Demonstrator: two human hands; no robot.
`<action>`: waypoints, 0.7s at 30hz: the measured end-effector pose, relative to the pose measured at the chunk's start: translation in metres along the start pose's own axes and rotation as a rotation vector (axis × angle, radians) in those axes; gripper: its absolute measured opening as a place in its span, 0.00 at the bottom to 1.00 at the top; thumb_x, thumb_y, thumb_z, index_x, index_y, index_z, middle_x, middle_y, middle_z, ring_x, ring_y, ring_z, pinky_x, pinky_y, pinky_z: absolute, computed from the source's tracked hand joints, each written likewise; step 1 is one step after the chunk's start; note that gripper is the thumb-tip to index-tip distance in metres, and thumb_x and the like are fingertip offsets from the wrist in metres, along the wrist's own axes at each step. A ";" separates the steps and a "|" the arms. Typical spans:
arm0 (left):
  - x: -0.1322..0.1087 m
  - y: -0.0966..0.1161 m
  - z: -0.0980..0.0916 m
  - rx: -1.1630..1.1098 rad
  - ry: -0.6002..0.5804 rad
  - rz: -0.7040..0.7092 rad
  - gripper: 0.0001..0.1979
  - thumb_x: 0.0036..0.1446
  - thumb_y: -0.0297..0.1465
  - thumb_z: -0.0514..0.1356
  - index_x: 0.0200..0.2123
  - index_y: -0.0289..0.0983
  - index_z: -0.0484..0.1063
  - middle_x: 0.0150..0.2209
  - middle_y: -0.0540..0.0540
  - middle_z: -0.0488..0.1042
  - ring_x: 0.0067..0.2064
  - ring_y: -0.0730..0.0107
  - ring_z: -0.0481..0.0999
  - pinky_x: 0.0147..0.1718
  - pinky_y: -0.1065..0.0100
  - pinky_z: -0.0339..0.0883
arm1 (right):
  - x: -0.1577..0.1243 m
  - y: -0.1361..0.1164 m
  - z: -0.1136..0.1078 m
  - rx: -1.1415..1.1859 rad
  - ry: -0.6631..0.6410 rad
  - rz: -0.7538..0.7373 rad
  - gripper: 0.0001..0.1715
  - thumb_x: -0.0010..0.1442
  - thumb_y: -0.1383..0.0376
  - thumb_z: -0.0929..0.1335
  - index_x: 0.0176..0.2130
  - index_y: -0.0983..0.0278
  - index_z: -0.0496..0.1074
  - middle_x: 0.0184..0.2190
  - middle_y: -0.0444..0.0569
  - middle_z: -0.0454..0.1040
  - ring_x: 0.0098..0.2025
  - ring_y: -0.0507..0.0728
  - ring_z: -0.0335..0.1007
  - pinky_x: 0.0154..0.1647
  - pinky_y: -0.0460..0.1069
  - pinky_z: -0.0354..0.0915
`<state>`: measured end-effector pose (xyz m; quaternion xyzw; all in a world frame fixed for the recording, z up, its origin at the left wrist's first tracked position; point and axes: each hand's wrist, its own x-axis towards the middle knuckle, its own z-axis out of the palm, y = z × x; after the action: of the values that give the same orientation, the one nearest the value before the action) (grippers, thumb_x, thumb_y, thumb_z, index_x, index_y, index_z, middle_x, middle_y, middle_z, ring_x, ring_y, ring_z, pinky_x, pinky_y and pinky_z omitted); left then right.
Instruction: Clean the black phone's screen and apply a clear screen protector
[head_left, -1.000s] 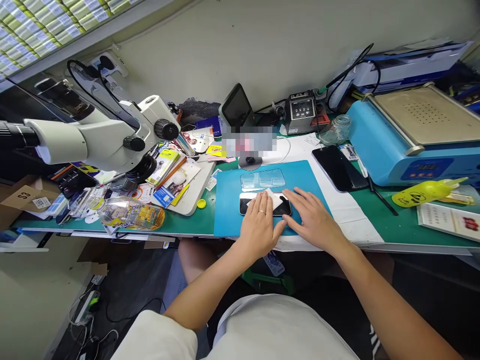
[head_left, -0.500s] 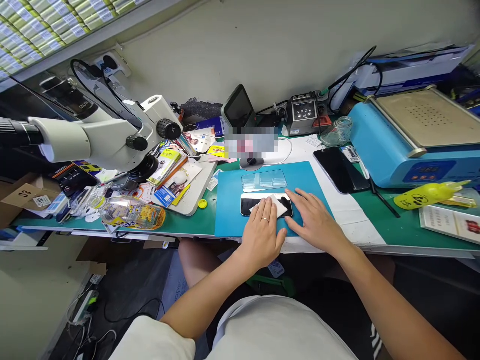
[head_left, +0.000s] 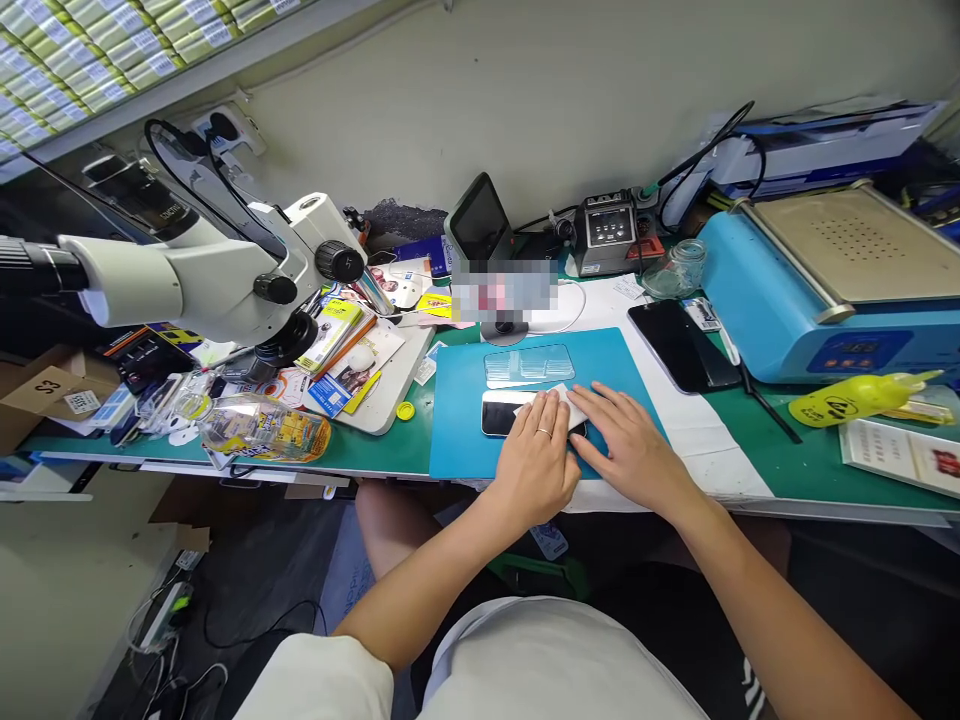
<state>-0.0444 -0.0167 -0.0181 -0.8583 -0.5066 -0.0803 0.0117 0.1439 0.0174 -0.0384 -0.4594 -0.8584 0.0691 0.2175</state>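
Two bare hands over one phone at the bench's middle. From the left we note a cardboard box (head_left: 45,380), a microscope (head_left: 217,290) and a drink bottle (head_left: 262,428) lying on its side.

Next, a blue mat (head_left: 457,410). On it the phone (head_left: 499,414) lies flat, screen up, its left end bare; a clear sheet (head_left: 529,366) of much the same outline lies just beyond. Our left hand (head_left: 538,455) is flat, fingers straight and together, laid over a white cloth (head_left: 574,406) on the screen. Our right hand (head_left: 631,445) is open, fingers a little spread, at the phone's right end; whether it touches phone or cloth we cannot tell.

Handling, by our judgement: phone light, stiff, slick-faced, glass apt to crack under point pressure; best taken by its long edges. Cloth soft, limp, easily pinched at a corner.

Further right, a second phone (head_left: 682,348), a blue machine (head_left: 772,310), a yellow squeeze bottle (head_left: 855,402).

Writing, left to right: "S3" on the cardboard box; lettering on the drink bottle, unreadable; a black emblem on the squeeze bottle; red print on a white box (head_left: 900,455), too small for us.
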 end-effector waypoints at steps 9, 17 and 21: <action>0.007 0.009 -0.002 0.027 -0.017 -0.002 0.32 0.76 0.37 0.46 0.74 0.22 0.53 0.76 0.30 0.54 0.78 0.48 0.52 0.74 0.52 0.52 | 0.000 -0.002 -0.004 0.042 -0.007 0.031 0.30 0.76 0.59 0.56 0.72 0.60 0.64 0.69 0.54 0.70 0.73 0.68 0.61 0.71 0.69 0.61; 0.029 0.015 -0.001 0.033 -0.001 0.009 0.32 0.77 0.37 0.44 0.74 0.22 0.54 0.75 0.32 0.58 0.76 0.49 0.57 0.73 0.53 0.54 | -0.001 -0.003 -0.002 0.093 0.040 0.066 0.32 0.77 0.53 0.57 0.73 0.62 0.61 0.70 0.57 0.68 0.73 0.68 0.62 0.71 0.69 0.62; 0.006 0.018 -0.004 0.015 0.018 0.040 0.31 0.78 0.37 0.44 0.74 0.23 0.55 0.75 0.33 0.57 0.77 0.50 0.55 0.74 0.53 0.54 | -0.001 -0.003 -0.003 0.096 0.019 0.074 0.32 0.77 0.51 0.57 0.71 0.62 0.63 0.68 0.57 0.72 0.73 0.69 0.62 0.70 0.70 0.62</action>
<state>-0.0264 -0.0208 -0.0121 -0.8673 -0.4900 -0.0839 0.0244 0.1431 0.0147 -0.0349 -0.4805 -0.8344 0.1140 0.2447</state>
